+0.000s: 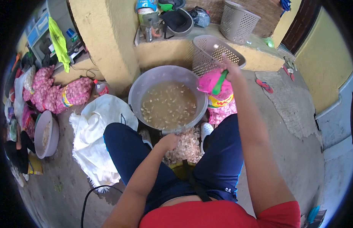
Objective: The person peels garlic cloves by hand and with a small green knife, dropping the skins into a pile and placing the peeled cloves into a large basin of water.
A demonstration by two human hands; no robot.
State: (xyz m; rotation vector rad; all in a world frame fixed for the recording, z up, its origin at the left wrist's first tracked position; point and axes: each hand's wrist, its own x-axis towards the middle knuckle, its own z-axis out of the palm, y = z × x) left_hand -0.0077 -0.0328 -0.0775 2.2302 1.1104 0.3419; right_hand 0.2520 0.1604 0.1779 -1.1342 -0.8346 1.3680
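Observation:
My right hand (232,72) is raised in front of the grey perforated basket (199,60), slightly blurred, closed on a green-handled tool (220,83) whose working end I cannot make out. A small white piece (216,46) shows against the basket's inside, above that hand. My left hand (168,142) is low between the knees, fingers curled, over a pile of papery garlic skins (186,146); anything in it is hidden. Ahead stands a large grey basin (135,99) of cloudy water with many peeled garlic cloves (168,104). A pink mesh bag of garlic (224,108) stands beside it.
A white woven sack (102,133) lies left of my legs. Pink garlic bags (75,93), a bottle (101,87) and a smaller basin (51,138) are farther left. Another basket (239,22) stands on the ledge (165,53). Slippers (264,85) lie at the right.

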